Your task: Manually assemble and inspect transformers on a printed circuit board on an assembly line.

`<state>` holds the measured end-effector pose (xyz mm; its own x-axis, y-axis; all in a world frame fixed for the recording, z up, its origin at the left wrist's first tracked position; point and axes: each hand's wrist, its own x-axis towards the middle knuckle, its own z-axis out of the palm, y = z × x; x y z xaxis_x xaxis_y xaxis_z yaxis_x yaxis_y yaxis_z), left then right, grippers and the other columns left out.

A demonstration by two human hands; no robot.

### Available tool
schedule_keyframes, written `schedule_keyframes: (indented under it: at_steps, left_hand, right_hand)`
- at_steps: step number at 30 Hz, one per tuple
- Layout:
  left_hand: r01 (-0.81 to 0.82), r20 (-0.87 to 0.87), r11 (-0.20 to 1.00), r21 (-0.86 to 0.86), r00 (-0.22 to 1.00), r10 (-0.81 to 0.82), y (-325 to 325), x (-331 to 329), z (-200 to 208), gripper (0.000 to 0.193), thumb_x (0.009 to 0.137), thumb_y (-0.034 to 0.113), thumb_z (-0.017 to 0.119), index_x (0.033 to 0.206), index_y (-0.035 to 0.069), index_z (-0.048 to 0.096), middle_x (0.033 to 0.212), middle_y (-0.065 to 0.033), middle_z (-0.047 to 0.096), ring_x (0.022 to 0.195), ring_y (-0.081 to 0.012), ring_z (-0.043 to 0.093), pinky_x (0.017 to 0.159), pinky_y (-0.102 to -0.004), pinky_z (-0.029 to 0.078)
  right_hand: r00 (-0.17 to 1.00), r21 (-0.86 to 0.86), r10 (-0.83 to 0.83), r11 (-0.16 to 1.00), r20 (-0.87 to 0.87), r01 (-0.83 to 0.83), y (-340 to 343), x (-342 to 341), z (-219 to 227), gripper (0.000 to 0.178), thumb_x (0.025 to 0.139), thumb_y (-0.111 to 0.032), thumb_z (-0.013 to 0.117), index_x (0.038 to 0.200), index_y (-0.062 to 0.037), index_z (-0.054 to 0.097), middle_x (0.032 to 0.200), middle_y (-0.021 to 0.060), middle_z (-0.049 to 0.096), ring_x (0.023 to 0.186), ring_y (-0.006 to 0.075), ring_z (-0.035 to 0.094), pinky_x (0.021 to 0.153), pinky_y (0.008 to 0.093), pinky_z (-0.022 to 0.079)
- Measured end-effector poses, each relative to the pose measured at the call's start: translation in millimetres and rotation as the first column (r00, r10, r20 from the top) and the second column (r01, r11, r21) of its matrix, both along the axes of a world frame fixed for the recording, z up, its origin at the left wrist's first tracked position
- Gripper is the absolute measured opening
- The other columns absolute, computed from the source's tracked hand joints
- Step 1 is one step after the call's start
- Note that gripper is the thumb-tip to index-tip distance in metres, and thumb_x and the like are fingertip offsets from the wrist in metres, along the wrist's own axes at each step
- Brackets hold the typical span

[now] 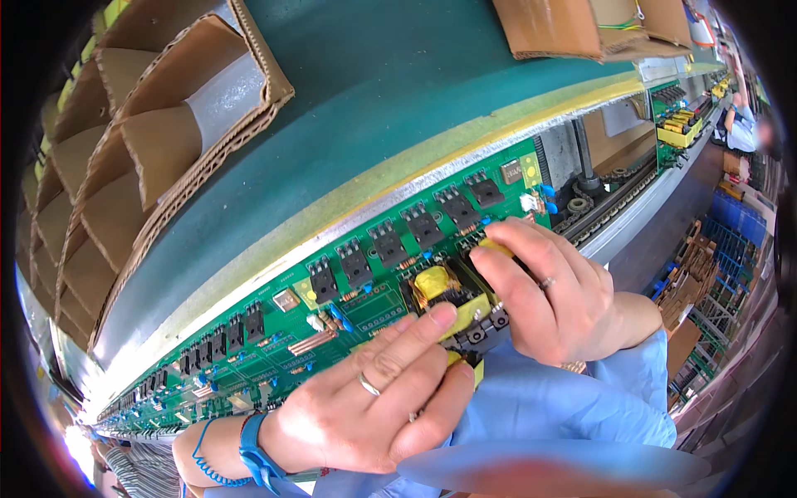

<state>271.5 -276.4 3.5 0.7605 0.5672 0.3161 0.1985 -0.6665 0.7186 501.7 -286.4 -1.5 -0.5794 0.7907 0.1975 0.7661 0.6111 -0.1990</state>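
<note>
A long green circuit board point(415, 199) runs diagonally in front of me, carrying a row of black transistors point(386, 243). My right hand point(560, 295) pinches a yellow-taped transformer point(496, 247) over the board, its body mostly hidden by my fingers. Beside it a second yellow-taped transformer point(436, 284) sits on the board. My left hand point(378, 398) has its index fingertip against that one's near edge. Its lower fingers curl round another yellow-and-black transformer point(476, 370), which is largely covered. A blue wrist strap point(257, 456) with a coiled cord circles my left wrist.
At upper left stands a divided cardboard box point(158, 116); another cardboard box point(564, 29) is at the top right. A conveyor chain point(610, 195) and rail extend to the right, bearing another board point(677, 124) with transformers. Another person point(743, 129) is at far right.
</note>
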Motion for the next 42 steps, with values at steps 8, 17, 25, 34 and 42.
schedule_keyframes:
  at_steps: [8, 17, 25, 34, 42]
  left_hand:
    - [-0.049, -0.059, 0.999, -0.011, 0.997, 0.048, -4.1, 17.1, 3.0, 0.037, 0.068, 0.009, 0.074, 0.102, -0.001, 0.062, 0.095, -0.0135, 0.061, 0.110, -0.0350, 0.062, 0.080, -0.0385, 0.058]
    - [-0.022, -0.104, 0.997, 0.078, 0.994, 0.030, -9.0, 33.6, 9.8, 0.048, 0.063, 0.006, 0.077, 0.106, -0.001, 0.057, 0.099, -0.0164, 0.061, 0.113, -0.0355, 0.060, 0.080, -0.0401, 0.055]
    - [-0.014, -0.166, 0.988, 0.155, 0.985, 0.040, -13.0, 35.1, 11.8, 0.046, 0.064, 0.006, 0.077, 0.105, 0.000, 0.057, 0.099, -0.0159, 0.061, 0.114, -0.0353, 0.059, 0.079, -0.0399, 0.055]
    - [-0.044, -0.211, 0.999, 0.031, 0.976, 0.049, -15.8, 44.1, 26.9, 0.048, 0.067, 0.006, 0.077, 0.110, 0.002, 0.057, 0.116, -0.0231, 0.061, 0.114, -0.0367, 0.059, 0.085, -0.0422, 0.053]
    - [-0.298, -0.008, 0.872, -0.387, 0.947, 0.320, -30.4, 31.4, 21.2, 0.047, 0.073, -0.006, 0.068, 0.117, -0.001, 0.052, 0.117, -0.0156, 0.058, 0.105, -0.0216, 0.057, 0.094, -0.0323, 0.044]
  right_hand:
    - [0.995, -0.149, -0.077, 0.987, -0.066, 0.066, -3.3, 18.1, 8.7, 0.044, 0.066, -0.004, 0.071, 0.108, 0.0006, 0.060, 0.101, 0.0142, 0.060, 0.081, 0.0294, 0.065, 0.064, 0.0345, 0.056]
    - [1.000, -0.046, 0.004, 0.999, 0.005, -0.004, 0.6, 34.5, 7.3, 0.020, 0.067, 0.000, 0.063, 0.084, -0.0010, 0.053, 0.080, 0.0158, 0.058, 0.068, 0.0282, 0.066, 0.055, 0.0354, 0.054]
    - [0.999, 0.040, 0.031, 0.999, -0.033, -0.030, 1.6, 33.6, 0.8, 0.016, 0.068, -0.001, 0.062, 0.081, -0.0008, 0.053, 0.074, 0.0144, 0.057, 0.065, 0.0284, 0.065, 0.054, 0.0358, 0.053]
    - [0.998, 0.029, -0.055, 0.998, -0.014, 0.055, -12.2, 43.7, 3.0, 0.040, 0.070, -0.011, 0.067, 0.109, -0.0036, 0.058, 0.094, 0.0124, 0.060, 0.076, 0.0273, 0.065, 0.056, 0.0351, 0.053]
    - [0.999, 0.029, -0.029, 0.999, -0.025, 0.029, -10.0, 42.9, -10.2, 0.033, 0.074, -0.019, 0.068, 0.104, -0.0060, 0.058, 0.085, 0.0099, 0.055, 0.078, 0.0254, 0.065, 0.056, 0.0353, 0.051]
